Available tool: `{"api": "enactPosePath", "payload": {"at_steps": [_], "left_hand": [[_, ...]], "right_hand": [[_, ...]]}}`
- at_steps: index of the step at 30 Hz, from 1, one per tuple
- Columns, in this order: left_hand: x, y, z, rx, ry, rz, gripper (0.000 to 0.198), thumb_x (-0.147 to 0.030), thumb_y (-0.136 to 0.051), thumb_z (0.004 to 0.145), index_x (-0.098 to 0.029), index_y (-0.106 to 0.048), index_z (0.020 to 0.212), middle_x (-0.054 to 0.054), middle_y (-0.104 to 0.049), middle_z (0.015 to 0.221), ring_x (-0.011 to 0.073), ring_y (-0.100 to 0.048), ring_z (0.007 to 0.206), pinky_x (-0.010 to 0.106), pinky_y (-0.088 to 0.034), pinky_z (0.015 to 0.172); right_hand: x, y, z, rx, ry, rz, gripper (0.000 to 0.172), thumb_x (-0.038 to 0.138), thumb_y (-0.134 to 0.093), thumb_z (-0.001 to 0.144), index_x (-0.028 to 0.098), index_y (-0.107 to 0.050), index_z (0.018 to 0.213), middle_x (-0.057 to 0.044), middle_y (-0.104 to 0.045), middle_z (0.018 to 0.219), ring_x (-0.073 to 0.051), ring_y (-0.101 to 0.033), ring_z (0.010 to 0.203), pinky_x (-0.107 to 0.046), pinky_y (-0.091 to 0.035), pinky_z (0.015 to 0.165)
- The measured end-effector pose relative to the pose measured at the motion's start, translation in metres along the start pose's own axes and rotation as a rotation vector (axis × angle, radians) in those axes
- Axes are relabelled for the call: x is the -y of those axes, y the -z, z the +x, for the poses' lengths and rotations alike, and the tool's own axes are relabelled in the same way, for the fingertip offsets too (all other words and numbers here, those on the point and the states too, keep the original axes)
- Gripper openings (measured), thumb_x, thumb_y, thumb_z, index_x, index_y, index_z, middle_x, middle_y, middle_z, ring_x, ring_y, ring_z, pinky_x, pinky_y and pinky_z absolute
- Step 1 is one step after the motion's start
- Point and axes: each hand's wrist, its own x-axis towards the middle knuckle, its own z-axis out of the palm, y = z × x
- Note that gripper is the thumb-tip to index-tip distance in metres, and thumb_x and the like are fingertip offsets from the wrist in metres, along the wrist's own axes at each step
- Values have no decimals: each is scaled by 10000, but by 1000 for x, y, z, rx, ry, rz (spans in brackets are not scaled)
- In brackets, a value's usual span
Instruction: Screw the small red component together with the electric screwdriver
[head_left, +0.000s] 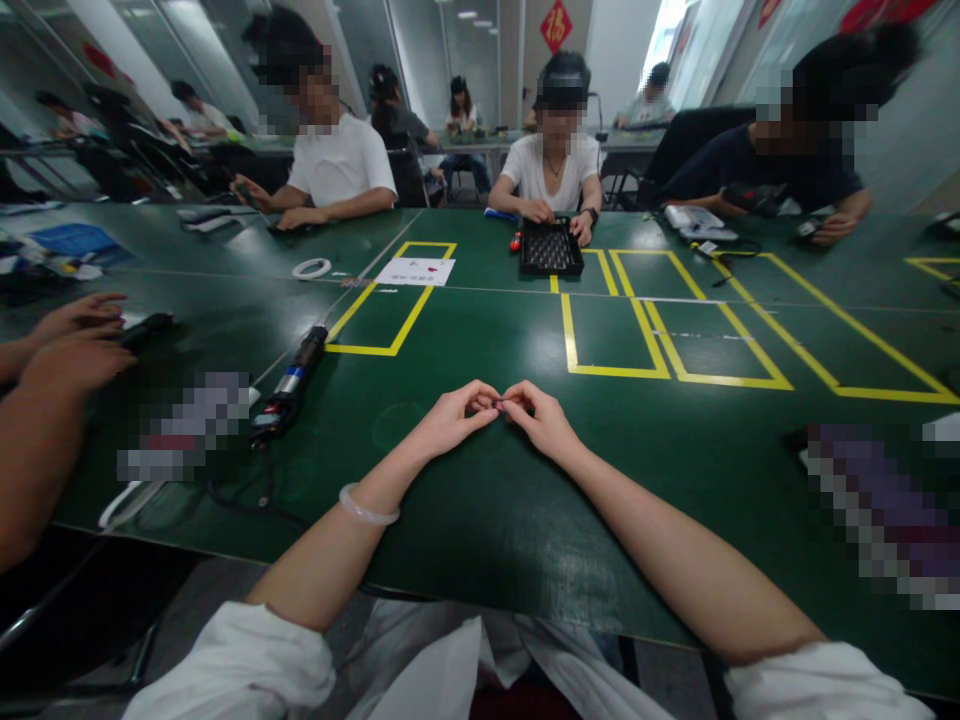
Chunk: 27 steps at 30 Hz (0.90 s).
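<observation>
My left hand (463, 417) and my right hand (538, 417) meet fingertip to fingertip over the green table (480, 530), straight ahead of me. Between the pinched thumbs and fingers is a tiny dark reddish piece (499, 405), too small and too covered to name. Both hands appear closed on it. A pale bangle (367, 508) circles my left wrist, and white sleeves are pushed up on both forearms.
Left of my hands lies a black electric screwdriver (292, 380) with a cord. Yellow tape rectangles (619, 372) mark the table. Across from me a person works at a black tray (551, 248). Another person's hands (75, 340) reach in from the left. A white paper (415, 271) lies beyond.
</observation>
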Motion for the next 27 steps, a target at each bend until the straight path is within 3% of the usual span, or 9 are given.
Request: {"api": "enactPosePath", "payload": {"at_steps": [10,14,27], "left_hand": [[10,-1,1,23,48,-38,275,-407,-554,878,-163,-596,997,50,-680,913,157,-632,826,286,-480,776],[15,-1,1,30,38,-67,269,-398,-516,904,-156,-599,987,56,-679,895,153,-632,817,295,-485,791],[14,-1,3,28,83,-144,323,-439,-479,914,-145,-603,963,66,-685,873,160,-641,812,324,-491,819]], "right_hand": [[-6,-1,1,37,-46,134,179,360,-547,898,198,-555,975,1,-649,779,-131,-619,679,-274,-487,677],[-9,-2,1,46,-41,118,236,325,-587,865,195,-546,1058,-3,-659,806,-128,-616,682,-264,-476,657],[-6,-2,0,63,-34,117,247,328,-590,866,186,-543,1062,-20,-664,851,-120,-614,690,-260,-481,660]]}}
